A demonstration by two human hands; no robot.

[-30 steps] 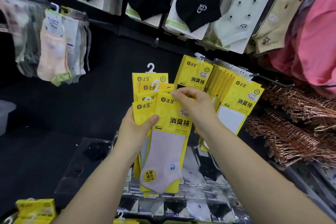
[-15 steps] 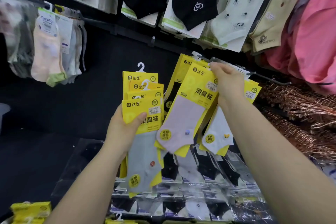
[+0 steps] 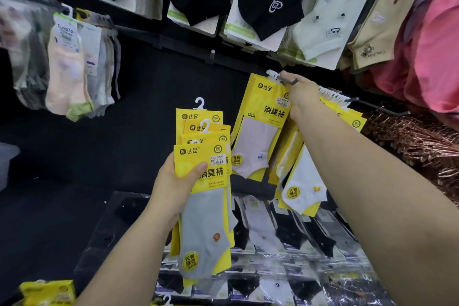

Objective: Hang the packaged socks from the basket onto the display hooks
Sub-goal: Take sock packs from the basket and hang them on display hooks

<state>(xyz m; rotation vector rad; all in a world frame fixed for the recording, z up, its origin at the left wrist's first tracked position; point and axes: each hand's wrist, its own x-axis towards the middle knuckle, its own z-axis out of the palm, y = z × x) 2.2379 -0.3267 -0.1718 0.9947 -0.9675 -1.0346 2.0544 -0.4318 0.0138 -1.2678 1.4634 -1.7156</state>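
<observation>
the left hand [image 3: 172, 181] grips a bundle of sock packs [image 3: 206, 176] in front of the body, with the thumb pressed on the front yellow card and the fingers hidden behind. the packs in it are spread a little like a fan, so four yellow card tops show one above the other, and two white plastic hangers stand up from them. the front pack has a grey sock with a small orange mark. the right hand [image 3: 302, 97] is raised higher and to the right, and its fingers are closed on the top right corner of a pink sock pack [image 3: 258, 131]. this pack is at the tip of a dark metal display hook [image 3: 290, 80], and its white hanger is just beside the tip; i cannot tell if the hanger is already on the rod. behind the right wrist, more yellow packs [image 3: 352, 119] hang in a row on the same hook, and a white sock pack [image 3: 306, 181] hangs lowest at the front. below both arms, socks in clear wrapping [image 3: 285, 231] lie in rows on a sloped shelf. some black socks [image 3: 270, 5] hang on the wall above, pale socks [image 3: 67, 69] hang on a hook at the left, and a pile of copper hangers [image 3: 417, 139] lies at the right under a pink garment [image 3: 434, 45]. a few yellow packs [image 3: 47, 292] lie at the bottom left corner.
</observation>
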